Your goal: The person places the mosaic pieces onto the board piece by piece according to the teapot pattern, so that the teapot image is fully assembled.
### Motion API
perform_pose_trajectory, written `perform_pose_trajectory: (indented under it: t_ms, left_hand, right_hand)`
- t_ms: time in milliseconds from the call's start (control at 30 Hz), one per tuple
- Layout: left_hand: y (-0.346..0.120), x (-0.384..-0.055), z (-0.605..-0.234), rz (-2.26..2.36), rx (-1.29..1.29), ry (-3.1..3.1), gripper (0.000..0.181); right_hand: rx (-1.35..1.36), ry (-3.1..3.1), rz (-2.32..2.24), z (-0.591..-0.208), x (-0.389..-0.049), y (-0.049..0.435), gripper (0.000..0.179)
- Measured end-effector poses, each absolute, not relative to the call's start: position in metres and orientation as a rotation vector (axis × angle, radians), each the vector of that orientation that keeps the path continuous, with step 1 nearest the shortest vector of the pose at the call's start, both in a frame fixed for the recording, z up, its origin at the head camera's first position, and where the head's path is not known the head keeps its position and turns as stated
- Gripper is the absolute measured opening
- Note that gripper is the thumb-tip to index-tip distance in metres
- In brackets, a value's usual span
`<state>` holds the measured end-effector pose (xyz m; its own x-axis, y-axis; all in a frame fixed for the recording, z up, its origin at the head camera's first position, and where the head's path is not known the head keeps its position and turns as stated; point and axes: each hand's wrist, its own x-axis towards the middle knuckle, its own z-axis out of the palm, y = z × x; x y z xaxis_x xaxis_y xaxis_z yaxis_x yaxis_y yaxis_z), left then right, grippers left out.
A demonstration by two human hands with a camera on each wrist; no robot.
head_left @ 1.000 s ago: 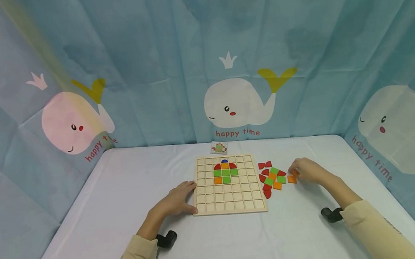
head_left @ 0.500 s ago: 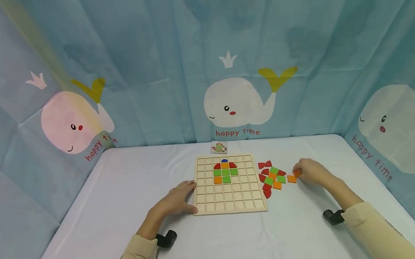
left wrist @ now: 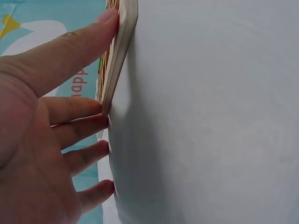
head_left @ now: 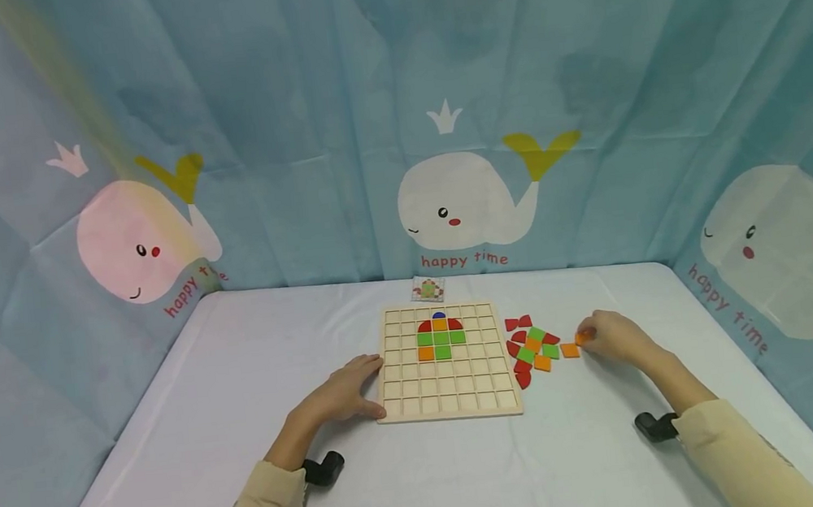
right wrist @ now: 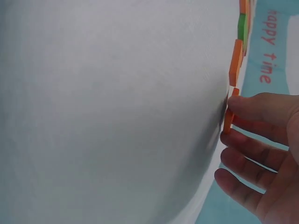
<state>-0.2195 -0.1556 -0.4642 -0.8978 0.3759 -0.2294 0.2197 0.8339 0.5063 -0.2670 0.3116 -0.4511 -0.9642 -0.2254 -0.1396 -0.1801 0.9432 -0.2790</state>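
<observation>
My right hand [head_left: 611, 337] pinches an orange square tile [right wrist: 229, 120] between thumb and fingers, low over the tablecloth. Beside it, to the left, lies another orange square tile [head_left: 569, 350]. At the left edge of the wooden grid board [head_left: 450, 403], my left hand [head_left: 346, 389] rests with its thumb near the front corner and its fingers spread along the side; the left wrist view shows the thumb [left wrist: 88, 39] against the frame. Set in the board's upper middle are a blue half-round piece [head_left: 439, 316], red rounded pieces [head_left: 455, 324], green squares [head_left: 442, 353] and orange squares [head_left: 426, 354].
Right of the board, a loose cluster holds red rounded pieces [head_left: 524, 379], green squares [head_left: 550, 351] and orange squares [head_left: 542, 364]. Behind the board lies a small pattern card [head_left: 428, 289]. A whale-print curtain [head_left: 344, 210] hangs around the white-covered table [head_left: 428, 480].
My right hand has drawn slightly right, taking the orange tile away from its place over the other orange one. The left hand has stayed at the board's edge.
</observation>
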Motion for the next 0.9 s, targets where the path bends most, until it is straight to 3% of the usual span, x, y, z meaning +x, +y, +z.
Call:
perform_pose_trajectory:
  t_ms: [433,900]
  left_hand:
    - [-0.154,-0.217,-0.463,0.756,0.397,2.703,0.083]
    - [-0.151,-0.214,-0.463,0.753,0.386,2.716,0.082]
  right_hand:
    - [-0.288,2.901,-0.591,-0.448,-0.27,0.294,0.026]
    - [-0.388,2.908,-0.628,-0.443,-0.271,0.242,0.029]
